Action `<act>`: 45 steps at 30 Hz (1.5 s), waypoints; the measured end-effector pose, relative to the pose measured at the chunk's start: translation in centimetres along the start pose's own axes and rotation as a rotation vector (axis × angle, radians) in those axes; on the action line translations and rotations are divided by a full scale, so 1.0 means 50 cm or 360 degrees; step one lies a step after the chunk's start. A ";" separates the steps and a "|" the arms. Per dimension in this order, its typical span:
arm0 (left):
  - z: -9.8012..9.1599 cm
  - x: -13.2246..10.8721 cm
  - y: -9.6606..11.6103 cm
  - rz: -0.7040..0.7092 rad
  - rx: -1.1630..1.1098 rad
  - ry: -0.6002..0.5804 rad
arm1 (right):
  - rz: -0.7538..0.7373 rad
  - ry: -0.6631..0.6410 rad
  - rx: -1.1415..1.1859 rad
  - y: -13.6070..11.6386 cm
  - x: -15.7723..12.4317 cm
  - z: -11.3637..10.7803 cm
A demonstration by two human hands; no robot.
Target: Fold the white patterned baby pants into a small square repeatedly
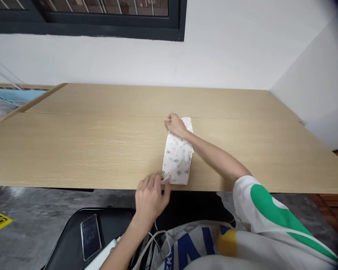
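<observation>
A white folded cloth [177,161] with a small printed pattern lies lengthwise on the wooden table, its near end close to the front edge. My left hand [152,195] is at the cloth's near left corner, thumb and fingers closed on it. At the far left corner is my right hand [176,124], its fingers curled in and pinching the cloth's edge. My right wrist and forearm cross over the far part of the cloth and hide some of it.
The light wooden table [101,150] spans the view, with a white wall and a dark window frame [115,28] behind. Below the front edge, a phone [90,237] lies on a black seat [115,217] beside a white object with a cable [159,233].
</observation>
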State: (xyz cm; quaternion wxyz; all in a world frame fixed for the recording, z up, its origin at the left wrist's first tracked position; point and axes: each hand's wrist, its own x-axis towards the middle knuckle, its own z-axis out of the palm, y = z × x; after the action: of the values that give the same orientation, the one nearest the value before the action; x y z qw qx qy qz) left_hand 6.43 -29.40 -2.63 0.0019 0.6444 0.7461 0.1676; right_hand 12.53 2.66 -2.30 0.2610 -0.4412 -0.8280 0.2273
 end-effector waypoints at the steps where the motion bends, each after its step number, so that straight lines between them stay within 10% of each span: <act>1: 0.005 -0.002 0.007 0.0151 -0.0069 0.0020 | -0.0169 -0.0041 0.0029 -0.012 -0.027 -0.006; 10: 0.079 -0.030 0.033 0.0758 -0.0152 0.0063 | -0.1076 -0.0736 0.0239 -0.095 -0.321 -0.045; 17: 0.098 -0.048 0.012 0.0866 -0.0005 0.0177 | -0.1383 -0.0818 0.0163 -0.069 -0.395 0.007; 27: 0.115 -0.043 0.010 0.0809 -0.0118 0.0129 | -0.1177 -0.0485 -0.0305 0.016 -0.319 0.023; 45: 0.108 -0.053 0.012 0.0735 -0.0180 0.0143 | -0.0484 -0.0393 -0.0509 0.171 0.007 0.022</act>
State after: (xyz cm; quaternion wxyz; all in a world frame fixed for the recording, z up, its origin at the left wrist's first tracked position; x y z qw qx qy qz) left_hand 8.62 -30.53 -8.15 -0.0335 0.7885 0.5678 0.2337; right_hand 16.91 7.15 -8.23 0.1161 -0.3162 -0.9358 0.1037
